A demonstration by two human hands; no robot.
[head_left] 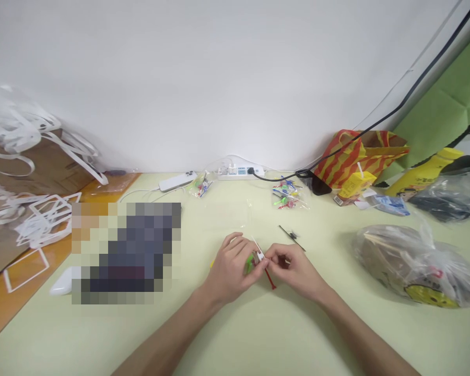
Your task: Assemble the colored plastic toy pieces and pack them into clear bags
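Observation:
My left hand (pixel 233 269) is closed, its thumb and fingers holding a small white plastic piece (pixel 260 256). My right hand (pixel 293 269) meets it from the right, thumb and forefinger pinched at the edge of the same piece. A thin white stick with a red part (pixel 256 243) points up between the hands. Below the fingertips a red plastic stick (pixel 272 282) slants down to the table. Bright green plastic (pixel 249 262) shows partly behind my left fingers, which hide most of it. Beyond my right hand lies a thin black rod (pixel 292 238) with a small dark part.
Clear bags of coloured plastic parts (pixel 290 194) lie near a power strip (pixel 241 172) at the wall. A blurred-out dark object (pixel 137 250) is on the left. On the right are a plastic-wrapped bowl (pixel 399 266), a yellow drink carton (pixel 354 187) and a striped bag (pixel 340 159).

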